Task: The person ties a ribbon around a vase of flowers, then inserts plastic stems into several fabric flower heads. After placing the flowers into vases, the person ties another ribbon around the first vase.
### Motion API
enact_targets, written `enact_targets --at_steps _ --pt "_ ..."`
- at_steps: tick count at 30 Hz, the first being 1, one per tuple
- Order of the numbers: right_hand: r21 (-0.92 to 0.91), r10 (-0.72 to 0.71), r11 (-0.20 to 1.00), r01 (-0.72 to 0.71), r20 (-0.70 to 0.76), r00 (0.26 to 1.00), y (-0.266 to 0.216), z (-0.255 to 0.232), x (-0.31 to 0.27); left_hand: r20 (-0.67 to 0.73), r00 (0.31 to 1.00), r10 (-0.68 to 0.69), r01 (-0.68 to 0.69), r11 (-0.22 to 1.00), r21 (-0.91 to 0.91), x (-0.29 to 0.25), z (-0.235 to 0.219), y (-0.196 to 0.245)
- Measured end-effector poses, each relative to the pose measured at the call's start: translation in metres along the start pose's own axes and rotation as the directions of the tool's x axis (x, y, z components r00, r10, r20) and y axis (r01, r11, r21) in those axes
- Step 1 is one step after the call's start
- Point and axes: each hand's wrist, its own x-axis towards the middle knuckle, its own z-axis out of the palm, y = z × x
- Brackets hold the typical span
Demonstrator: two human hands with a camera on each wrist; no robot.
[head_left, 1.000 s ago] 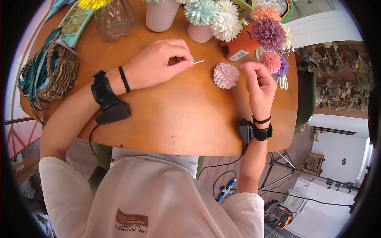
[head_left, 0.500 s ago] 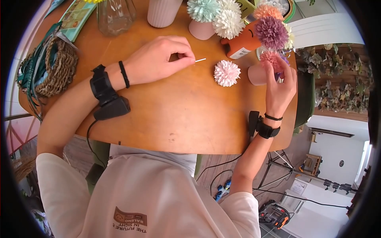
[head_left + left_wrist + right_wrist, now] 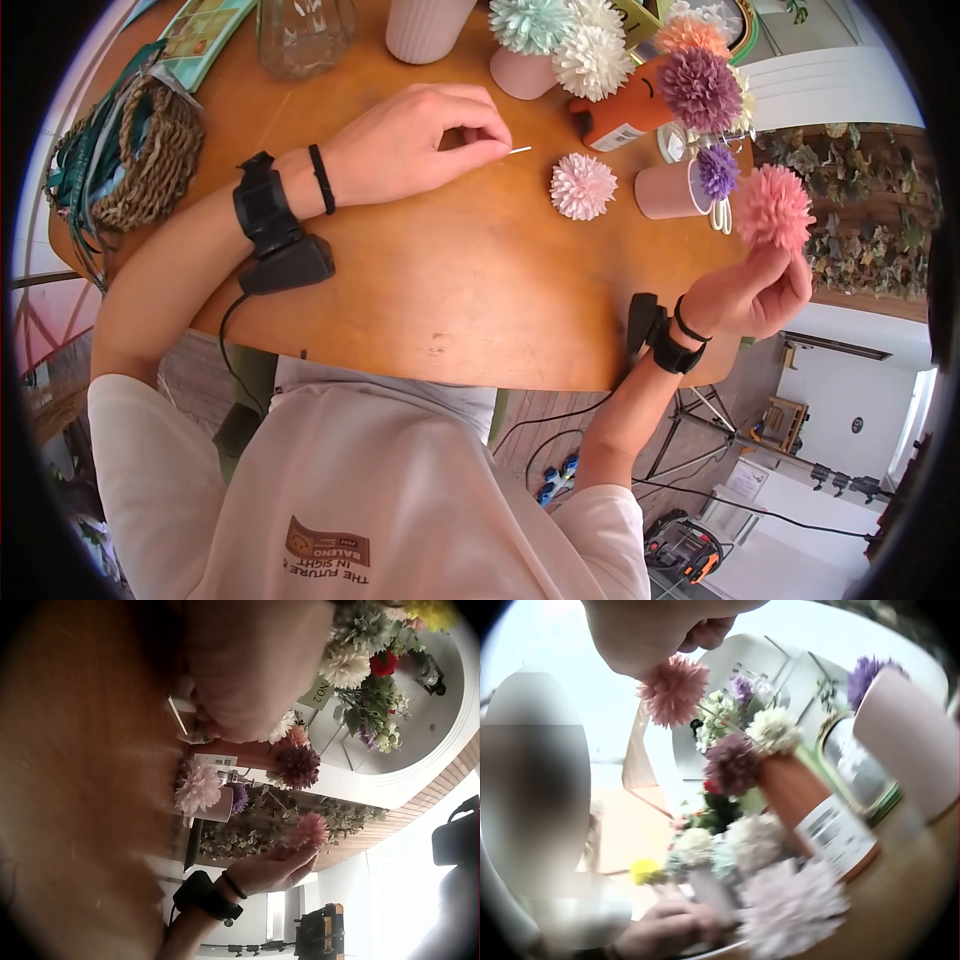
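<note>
In the head view my right hand (image 3: 757, 295) pinches a coral-pink pompom flower (image 3: 776, 207) from below, raised past the table's right edge. My left hand (image 3: 425, 140) is over the table, thumb and fingers pinching a thin white stick (image 3: 521, 150) whose end sticks out of the fingertips. A pale pink pompom flower (image 3: 583, 186) sits on the table right of that stick. Between it and the raised flower is a pale pink cup (image 3: 665, 190) with a purple pompom flower (image 3: 717, 172) at its mouth.
An orange vase (image 3: 620, 112) with a label holds a plum pompom flower (image 3: 702, 90) and others. Along the back stand white and mint flowers (image 3: 530, 22), a ribbed pink vase (image 3: 425, 28) and a glass vase (image 3: 305, 35). A coiled rope basket (image 3: 160, 150) sits at left.
My right hand moved right to the cup, took hold of the coral-pink flower there and lifted it away to the right. My left hand keeps its pinch on the white stick, nearly still.
</note>
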Motion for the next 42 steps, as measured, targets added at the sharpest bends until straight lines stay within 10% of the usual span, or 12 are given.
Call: enact_targets --at_steps 3,9,22,42 --pt "0.329 0.33 0.873 -0.36 0.147 0.933 -0.019 0.01 -0.014 -0.042 0.998 0.055 -0.057 0.997 -0.053 0.001 0.004 0.006" --pt "0.314 0.508 0.582 -0.75 0.579 0.637 -0.038 0.026 -0.036 0.02 0.978 0.206 -0.205 0.977 -0.052 0.001 0.003 0.006" --pt "0.06 0.502 0.452 -0.89 0.808 0.309 -0.033 0.031 -0.038 0.107 0.977 0.182 -0.177 0.983 -0.053 0.0 0.003 0.003" --pt "-0.006 0.453 0.752 -0.659 0.731 0.51 -0.019 0.026 -0.027 0.14 0.986 0.095 -0.109 0.989 0.099 -0.004 0.002 -0.001"
